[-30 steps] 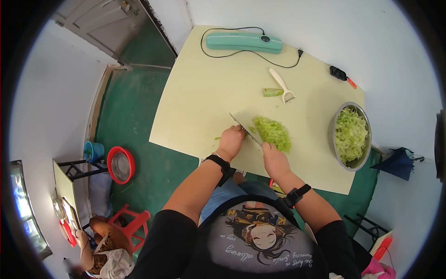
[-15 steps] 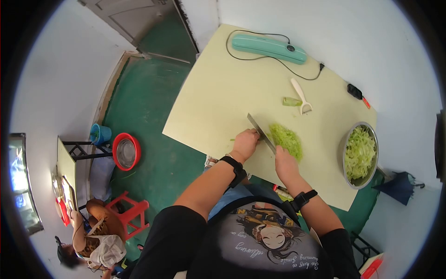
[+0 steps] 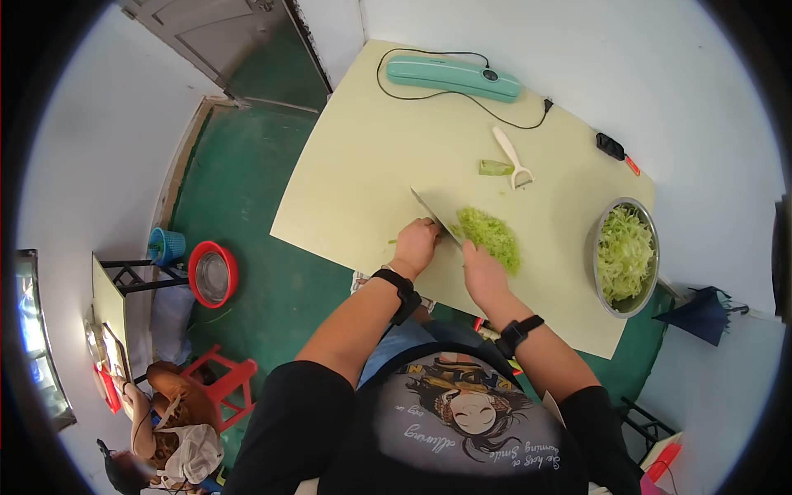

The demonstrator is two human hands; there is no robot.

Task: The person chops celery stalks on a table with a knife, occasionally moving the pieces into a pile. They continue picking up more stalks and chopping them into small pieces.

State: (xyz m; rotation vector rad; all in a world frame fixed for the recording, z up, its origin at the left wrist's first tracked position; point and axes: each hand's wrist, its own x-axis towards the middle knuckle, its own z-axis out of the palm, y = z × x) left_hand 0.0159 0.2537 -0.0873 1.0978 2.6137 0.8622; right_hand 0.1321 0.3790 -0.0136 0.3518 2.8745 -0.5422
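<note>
My right hand is wrapped round the handle of a kitchen knife, its blade slanting up and to the left across the table. Close against the blade's left side, my left hand has its fingers curled and pressed down. Whatever lies under those fingers is hidden. To the right of the blade spreads a pile of finely cut pale green vegetable. A white peeler lies farther back, beside a green vegetable piece.
A metal bowl of green shreds stands at the table's right. Along the back lie a turquoise appliance with a cord and a small black object. Another person sits at lower left, near a red stool.
The view has shifted, so the table and its contents appear farther left. Both hands stay beside the knife and the cut pile, with the grip on the knife unchanged.
</note>
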